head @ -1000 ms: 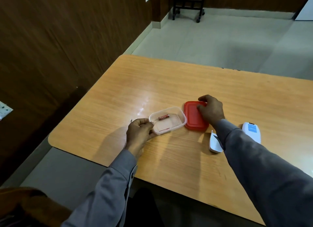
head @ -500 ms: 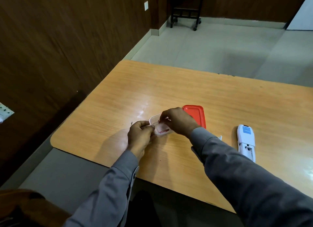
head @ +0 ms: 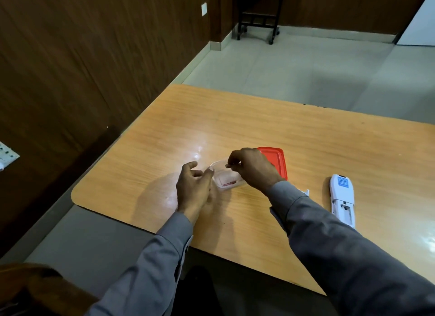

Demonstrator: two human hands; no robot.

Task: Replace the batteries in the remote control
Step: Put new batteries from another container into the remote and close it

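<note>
A small clear plastic container point(head: 217, 166) stands on the wooden table point(head: 259, 127) with one red battery point(head: 229, 183) lying in it. My right hand point(head: 251, 168) hovers over the container and pinches another small battery point(head: 227, 166) between thumb and fingertips. My left hand point(head: 191, 188) is just left of the container, its fingers loose and spread, one fingertip near the rim. The white remote control point(head: 342, 198) lies back-up to the right with its battery compartment uncovered. Beside my right sleeve a corner of the white battery cover point(head: 306, 192) shows.
The container's red lid point(head: 279, 160) lies flat behind my right hand. The table's near edge and rounded left corner are close to my left forearm. A dark wood-panelled wall runs along the left, and a black wheeled frame point(head: 257, 21) stands on the far floor.
My right hand left the red lid, reached into the container and lifted a battery out. My left hand has loosened its pinch on the container's rim. The camera view shifted, bringing the whole remote into sight.
</note>
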